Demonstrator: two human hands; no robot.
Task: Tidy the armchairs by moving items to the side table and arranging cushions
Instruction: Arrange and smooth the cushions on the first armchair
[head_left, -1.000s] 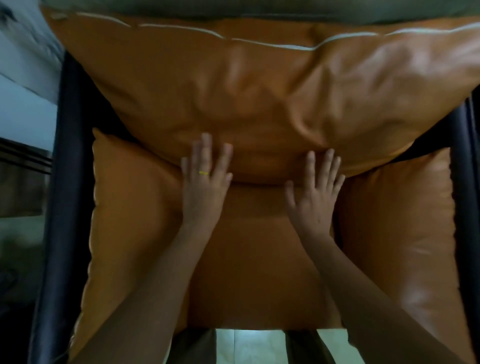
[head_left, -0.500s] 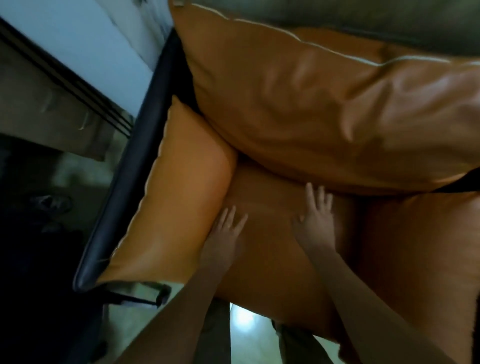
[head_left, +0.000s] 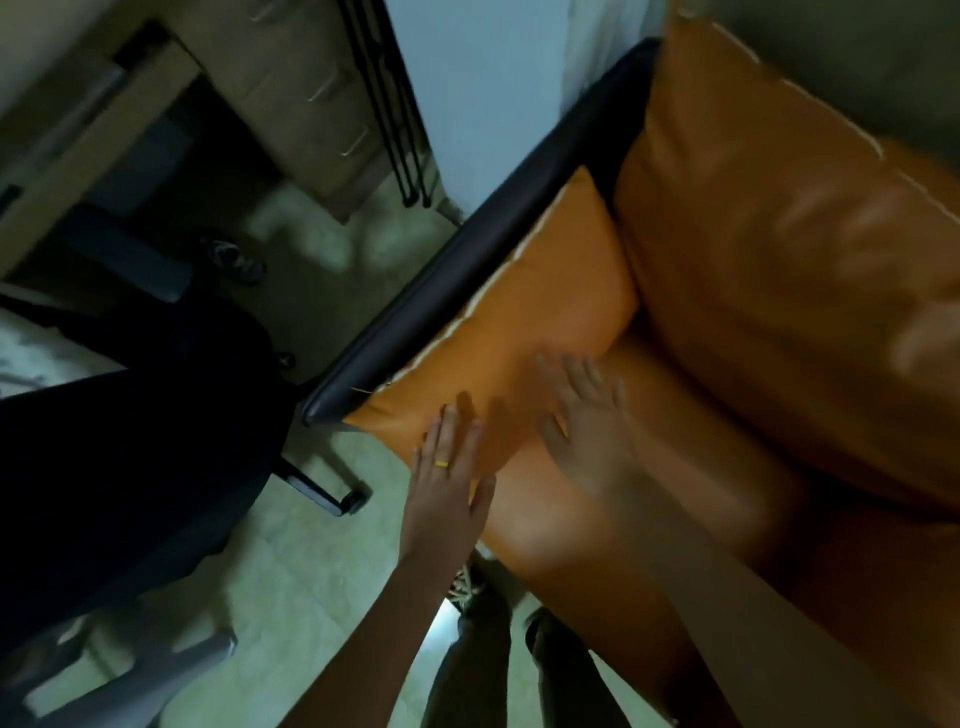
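Note:
An orange leather armchair fills the right of the view. Its big back cushion (head_left: 789, 270) leans over the seat cushion (head_left: 639, 519). A smaller orange side cushion (head_left: 524, 327) lies along the black armrest frame (head_left: 467, 275). My left hand (head_left: 447, 483), with a yellow ring, lies flat with fingers apart at the near corner of the side cushion. My right hand (head_left: 587, 421), blurred, rests open where the side cushion meets the seat. Neither hand holds anything.
A dark office chair (head_left: 130, 431) with a wheeled base stands on the pale tiled floor (head_left: 291, 587) left of the armchair. A wooden desk with drawers (head_left: 291, 98) is behind it. A shoe (head_left: 234, 260) lies under the desk. My legs and shoes show below the seat.
The view has swung left. Both hands have slid from the base of the back cushion across the seat to the left side cushion.

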